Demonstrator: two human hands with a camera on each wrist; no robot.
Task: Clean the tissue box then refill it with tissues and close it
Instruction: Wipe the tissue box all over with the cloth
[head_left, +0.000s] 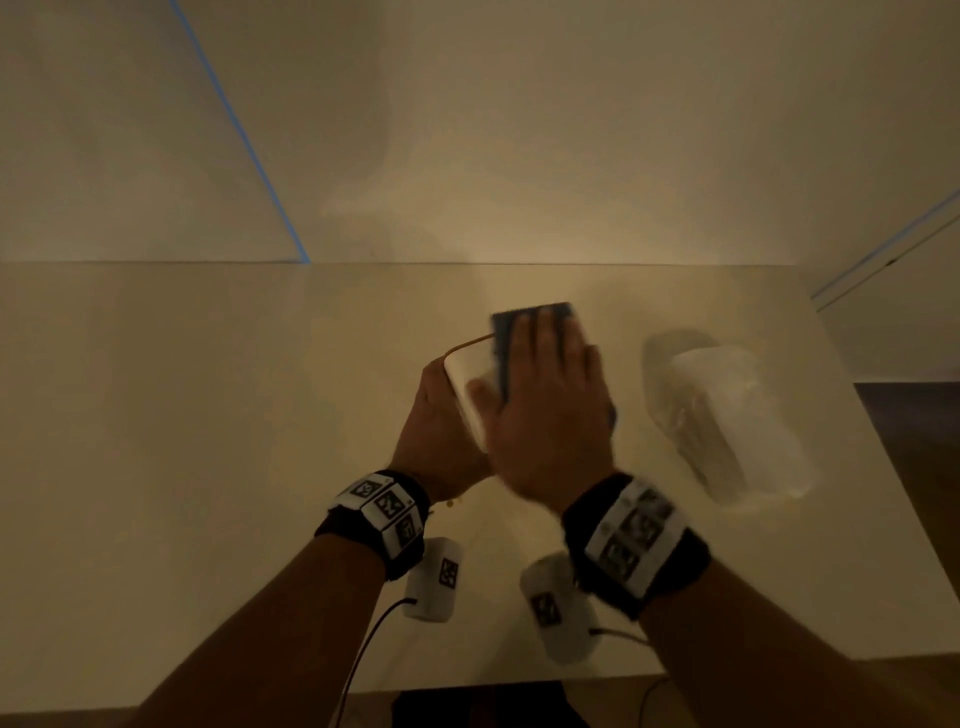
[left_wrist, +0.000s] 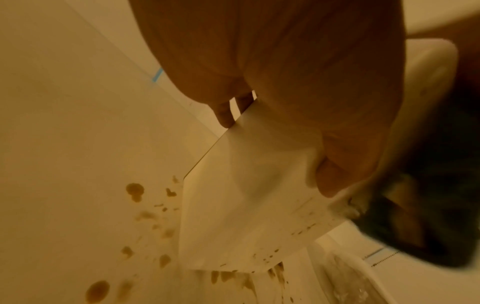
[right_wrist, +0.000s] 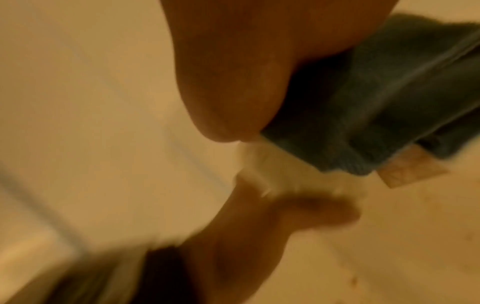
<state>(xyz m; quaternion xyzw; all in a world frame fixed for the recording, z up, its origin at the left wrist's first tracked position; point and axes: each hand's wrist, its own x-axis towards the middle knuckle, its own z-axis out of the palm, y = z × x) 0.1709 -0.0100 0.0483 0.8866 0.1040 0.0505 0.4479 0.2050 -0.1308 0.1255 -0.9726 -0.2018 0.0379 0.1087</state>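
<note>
A white tissue box (head_left: 466, 382) stands on the pale table (head_left: 208, 415), and my left hand (head_left: 439, 415) grips it from the left, thumb on the near face and fingers round the far edge. Brown spots speckle the box's lower edge (left_wrist: 270, 257). My right hand (head_left: 550, 395) lies flat with straight fingers on a folded blue cloth (head_left: 519, 325), pressing it onto the top of the box. In the right wrist view the cloth (right_wrist: 376, 92) sits under my palm. A wrapped pack of tissues (head_left: 727, 415) lies on the table to the right.
Brown spill stains (left_wrist: 135, 191) dot the table beside the box on the left. The table's right edge (head_left: 883, 441) runs just past the tissue pack. A wall with a blue tape line (head_left: 234, 130) rises behind the table.
</note>
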